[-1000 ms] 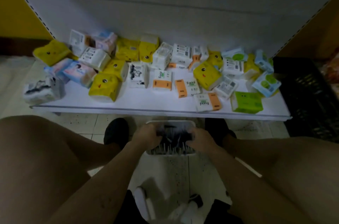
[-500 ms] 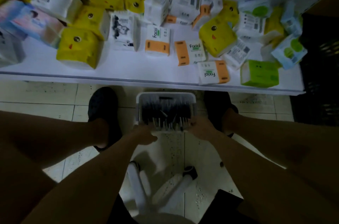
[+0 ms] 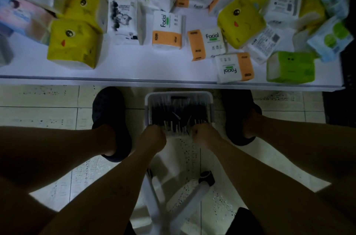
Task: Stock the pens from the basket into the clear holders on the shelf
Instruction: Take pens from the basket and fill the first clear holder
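Note:
A white basket (image 3: 179, 95) full of dark pens (image 3: 173, 111) sits on the tiled floor between my feet, just below the shelf's front edge. My left hand (image 3: 154, 135) grips the basket's near rim at its left corner, fingers curled. At the near right corner, my right hand (image 3: 201, 132) curls over the same rim. No clear holders show in this view.
The low white shelf (image 3: 134, 73) carries several tissue packs: yellow (image 3: 74, 44), orange-and-white "Facial" (image 3: 166, 32), green (image 3: 290, 67). A dark crate (image 3: 346, 73) stands at the right. My black shoes (image 3: 107, 111) flank the basket. A white stool frame (image 3: 185, 196) lies under me.
The view has tilted down and closer to the shelf. Both hands slid from the basket's side rims to its near edge, and the basket now rests on the floor.

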